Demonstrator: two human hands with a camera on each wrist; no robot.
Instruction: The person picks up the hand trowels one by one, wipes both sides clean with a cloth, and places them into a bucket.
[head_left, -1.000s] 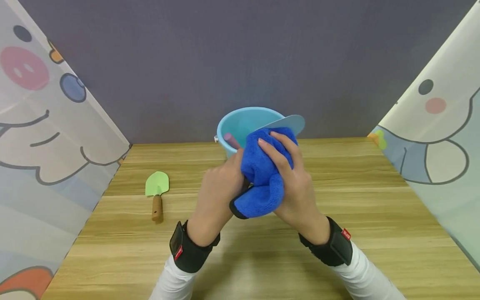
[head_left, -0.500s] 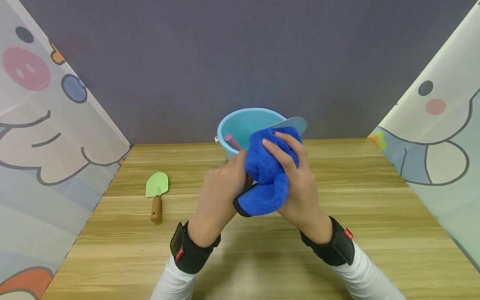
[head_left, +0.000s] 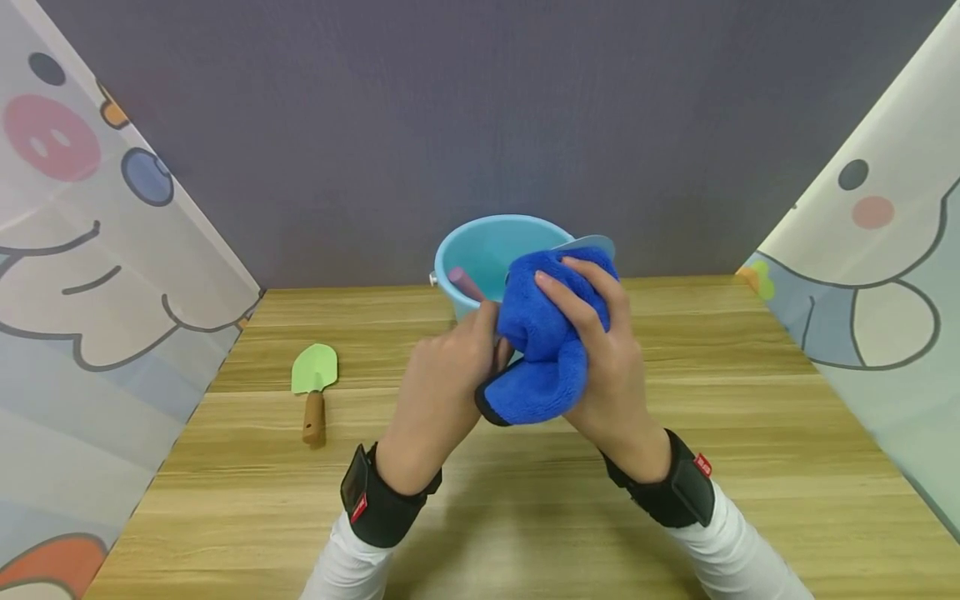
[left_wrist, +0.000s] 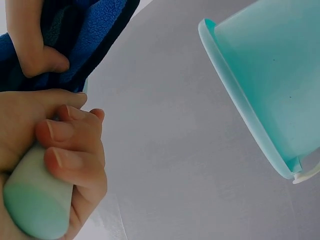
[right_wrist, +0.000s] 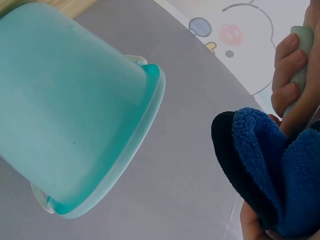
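Observation:
My left hand (head_left: pixel 446 375) grips the pale green and white handle (left_wrist: pixel 42 195) of a tool, fingers curled round it. A bunched blue cloth (head_left: pixel 540 312) is held in my right hand (head_left: pixel 611 358), whose fingers press it round the tool. Past the cloth's far edge pokes a rounded, flat, light blue blade end (head_left: pixel 596 243); the stretch between handle and blade is hidden. Just behind both hands stands a light blue bucket (head_left: pixel 450 250), also large in the right wrist view. A pink stick (head_left: pixel 467 283) leans inside the bucket.
A small trowel (head_left: pixel 314 387) with a green blade and wooden handle lies at the left of the wooden table (head_left: pixel 750 433). A dark grey panel (head_left: pixel 480 108) rises along the back. Cartoon-printed panels (head_left: pixel 862 275) slant along both sides.
My right hand and the cloth have slid to the right and slightly away along the tool. Less of the blade end shows beyond the cloth. My left hand has barely moved.

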